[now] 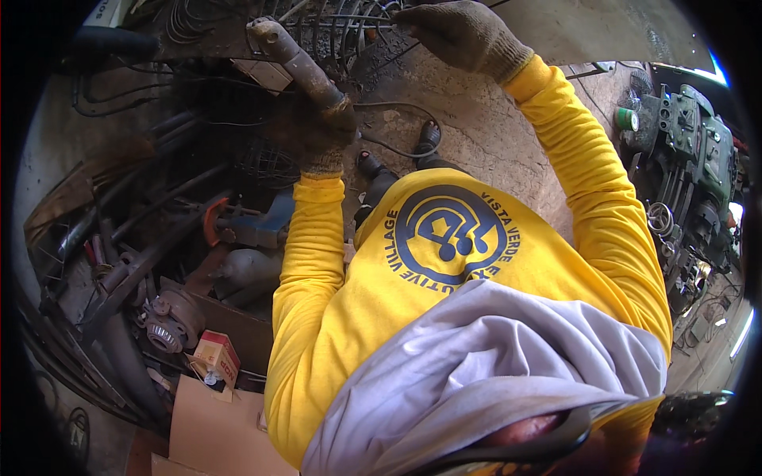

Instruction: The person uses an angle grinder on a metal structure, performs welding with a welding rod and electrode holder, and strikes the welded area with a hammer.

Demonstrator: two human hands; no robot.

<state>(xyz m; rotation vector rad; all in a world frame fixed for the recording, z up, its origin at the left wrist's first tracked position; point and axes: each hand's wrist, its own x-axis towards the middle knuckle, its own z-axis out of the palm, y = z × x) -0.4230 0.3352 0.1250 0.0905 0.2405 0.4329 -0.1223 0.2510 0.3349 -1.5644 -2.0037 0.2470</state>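
Observation:
My left hand (pixel 317 131), in a dark, dirty work glove, is wrapped around the lower end of a thick metal cylinder (pixel 300 67). The cylinder slants up to the left and has a round hole near its worn far end. Shadow hides most of the left fingers. My right hand (pixel 468 38), in a brown knit glove, is raised at the top right of the cylinder, apart from it. Its fingers are drawn together beside thin rods or wires (pixel 357 20); what they pinch, if anything, I cannot make out.
A thin cable (pixel 397 111) loops over the concrete floor (pixel 484 135) by my feet. Metal bars, a blue tool (pixel 266 224) and a toothed metal part (pixel 171 321) crowd the left, above a cardboard sheet (pixel 214 428). Greasy machinery (pixel 698 151) stands right, near a green can (pixel 627 119).

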